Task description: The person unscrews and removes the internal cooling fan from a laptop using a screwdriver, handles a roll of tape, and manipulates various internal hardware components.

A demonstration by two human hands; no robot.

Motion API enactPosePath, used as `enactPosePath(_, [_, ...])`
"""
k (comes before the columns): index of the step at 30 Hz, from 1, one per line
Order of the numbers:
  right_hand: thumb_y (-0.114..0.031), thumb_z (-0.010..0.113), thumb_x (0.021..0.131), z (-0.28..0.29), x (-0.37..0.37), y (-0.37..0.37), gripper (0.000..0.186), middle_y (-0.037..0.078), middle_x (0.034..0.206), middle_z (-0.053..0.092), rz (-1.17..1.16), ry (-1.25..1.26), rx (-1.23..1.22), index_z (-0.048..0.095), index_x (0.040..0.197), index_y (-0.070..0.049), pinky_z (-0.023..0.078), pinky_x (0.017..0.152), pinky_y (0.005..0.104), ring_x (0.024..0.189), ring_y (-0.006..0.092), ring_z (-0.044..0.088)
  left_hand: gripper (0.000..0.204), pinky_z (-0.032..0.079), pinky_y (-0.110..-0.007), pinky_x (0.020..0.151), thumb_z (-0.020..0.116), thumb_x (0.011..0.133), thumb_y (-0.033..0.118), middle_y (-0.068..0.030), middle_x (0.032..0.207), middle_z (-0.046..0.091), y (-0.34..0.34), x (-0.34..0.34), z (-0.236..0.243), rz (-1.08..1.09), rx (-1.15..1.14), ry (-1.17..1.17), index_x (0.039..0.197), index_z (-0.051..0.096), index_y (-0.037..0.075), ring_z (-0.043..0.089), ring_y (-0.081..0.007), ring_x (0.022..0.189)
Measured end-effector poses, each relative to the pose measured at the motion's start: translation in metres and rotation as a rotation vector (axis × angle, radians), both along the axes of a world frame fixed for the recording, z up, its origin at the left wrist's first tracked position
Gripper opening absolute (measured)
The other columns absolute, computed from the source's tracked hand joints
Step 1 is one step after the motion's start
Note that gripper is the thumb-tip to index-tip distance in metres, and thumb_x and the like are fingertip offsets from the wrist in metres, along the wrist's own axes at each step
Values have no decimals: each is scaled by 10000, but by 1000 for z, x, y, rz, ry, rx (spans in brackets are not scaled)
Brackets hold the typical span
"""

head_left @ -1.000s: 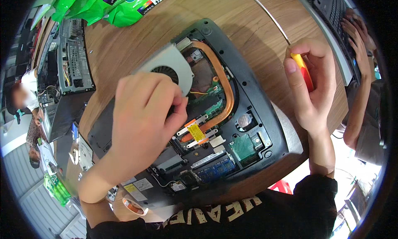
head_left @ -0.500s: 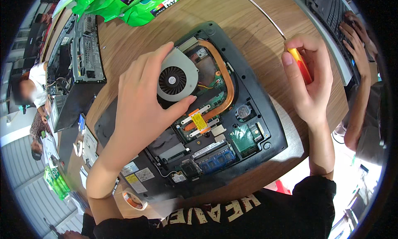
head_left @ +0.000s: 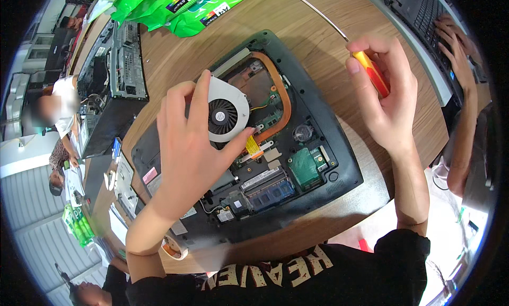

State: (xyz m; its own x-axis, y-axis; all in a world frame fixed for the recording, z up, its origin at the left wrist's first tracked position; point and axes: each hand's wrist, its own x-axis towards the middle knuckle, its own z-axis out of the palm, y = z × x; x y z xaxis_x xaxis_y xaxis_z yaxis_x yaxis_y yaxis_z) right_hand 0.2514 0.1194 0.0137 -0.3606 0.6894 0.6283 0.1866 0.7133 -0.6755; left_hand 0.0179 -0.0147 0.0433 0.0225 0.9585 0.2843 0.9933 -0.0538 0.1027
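An opened black laptop [head_left: 339, 173] lies underside up on the wooden table, with a copper heat pipe [head_left: 283, 107], a yellow label and circuit boards exposed. My left hand [head_left: 188, 147] grips a round silver-cased cooling fan [head_left: 236, 102] at its left side and lower edge, thumb and fingers round it, over the laptop's upper middle; some fingertips are hidden. My right hand [head_left: 389, 102] is closed on a red and yellow screwdriver handle [head_left: 374, 72] right of the laptop, its long metal shaft pointing up and left over the table.
Green packs [head_left: 185, 22] lie at the back. A dismantled computer [head_left: 127, 67], papers and a tape roll [head_left: 174, 248] sit at left. A co-worker's hands [head_left: 453, 43] rest on a laptop keyboard [head_left: 421, 17] at right. Other people [head_left: 63, 102] are at the left.
My left hand's fingers have spread from a bent grip to around the fan's rim, and the fan has shifted slightly down. My right hand has moved slightly up and left with the screwdriver.
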Motion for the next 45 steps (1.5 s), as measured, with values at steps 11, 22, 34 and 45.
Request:
enactPosePath(11, [38,587,871,1,-3,-3,166,70,910,639,-4,-6,-11,609,1029,-9,487,723,229,767,124,620,913,464,-384,868,856,647,101,-171,1194,445,-11,-1,-2,-13,26,-176,1427,401,-30,525,-321,1009])
enactPosePath(22, [27,587,887,-13,0,-4,158,98,963,613,4,-172,-21,575,1043,13,472,772,246,842,156,609,945,438,-391,945,906,617,185,-180,1196,539,-6,-16,0,-66,-1,-40,1401,439,-62,537,-327,1072])
enactPosePath(34, [-36,602,920,-11,7,-10,254,91,971,576,138,-177,-165,495,1150,-9,455,786,260,854,154,587,1256,337,-443,1023,930,590,191,-190,1247,573,-4,-21,9,-66,-101,90,1492,106,-100,531,-324,1144])
enactPosePath(45, [-8,686,621,-3,-7,-13,168,74,602,615,330,-192,-118,675,787,-27,391,445,313,468,207,563,1210,447,-395,1006,882,652,52,-232,1333,501,-3,-23,0,-109,-64,-119,1505,35,-82,550,-326,1184])
